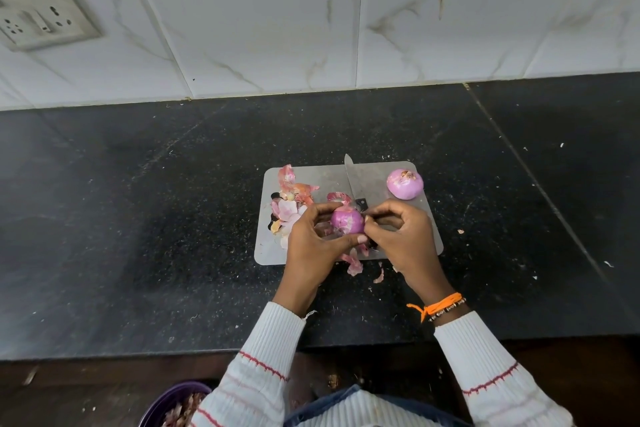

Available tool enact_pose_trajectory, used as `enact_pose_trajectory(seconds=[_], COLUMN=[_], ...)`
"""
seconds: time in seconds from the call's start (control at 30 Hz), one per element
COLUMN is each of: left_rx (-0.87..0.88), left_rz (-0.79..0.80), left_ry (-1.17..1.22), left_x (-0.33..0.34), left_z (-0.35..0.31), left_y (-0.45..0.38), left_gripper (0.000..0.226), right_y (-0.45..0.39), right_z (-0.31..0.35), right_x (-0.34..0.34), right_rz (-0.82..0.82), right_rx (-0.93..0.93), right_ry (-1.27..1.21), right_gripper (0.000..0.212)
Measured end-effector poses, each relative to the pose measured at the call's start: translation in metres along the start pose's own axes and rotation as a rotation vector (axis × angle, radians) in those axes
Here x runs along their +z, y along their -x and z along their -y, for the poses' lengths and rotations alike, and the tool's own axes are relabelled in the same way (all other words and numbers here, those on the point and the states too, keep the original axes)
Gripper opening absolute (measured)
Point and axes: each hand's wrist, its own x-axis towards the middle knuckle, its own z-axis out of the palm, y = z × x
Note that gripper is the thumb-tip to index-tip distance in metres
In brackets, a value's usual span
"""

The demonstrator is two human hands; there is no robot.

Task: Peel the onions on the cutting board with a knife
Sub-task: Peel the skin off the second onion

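Both hands, left (pixel 313 239) and right (pixel 403 232), grip an onion (pixel 347 221); purple bowl (pixel 166 404) holds peels.

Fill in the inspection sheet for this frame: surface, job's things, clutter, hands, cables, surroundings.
Surface: black counter, speckled with bits.
Job's things: held onion; second onion on cutting board; knife lying on board.
Clutter: peels on the board's left side, some on the counter.
Hands: left hand holds the onion; right hand pinches at it.
Cables: nothing seen.
Surroundings: tiled wall, socket, purple bowl.
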Motion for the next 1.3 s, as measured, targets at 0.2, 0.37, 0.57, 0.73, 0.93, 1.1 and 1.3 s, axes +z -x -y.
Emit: enact_pose_trajectory(seconds=[0.2,0.37,0.57,0.73,0.93,1.1,1.3], left_rx=[-0.003,0.016,0.009,-0.017,-0.006,-0.052,-0.167], left_rz=[-0.010,-0.008,-0.007,-0.014,-0.031,-0.021,0.120], left_ry=[-0.003,-0.030,-0.037,-0.012,-0.013,0.009,0.287], left_x=[0.000,0.000,0.000,0.001,0.000,0.002,-0.003], left_z=[-0.002,-0.004,-0.001,0.002,0.001,0.002,-0.003], left_y=[0.001,0.002,0.001,-0.001,-0.003,-0.006,-0.006], left_gripper=[0.057,0.052,0.056,0.056,0.055,0.060,0.048], right_y=[0.003,0.005,0.002,0.001,0.001,-0.002,-0.007], right_z=[0.004,0.010,0.002,0.000,0.003,-0.001,-0.008], right_x=[-0.002,-0.001,-0.002,-0.003,-0.005,-0.002,-0.004], right_rz=[0.014,0.032,0.016,0.020,0.039,0.011,-0.031], right_rx=[0.079,0.053,0.036,0.128,0.100,0.093,0.112], right_ry=[-0.174,-0.103,-0.053,-0.204,-0.187,-0.092,0.004], right_gripper=[0.029,0.019,0.015,0.027,0.015,0.013,0.004])
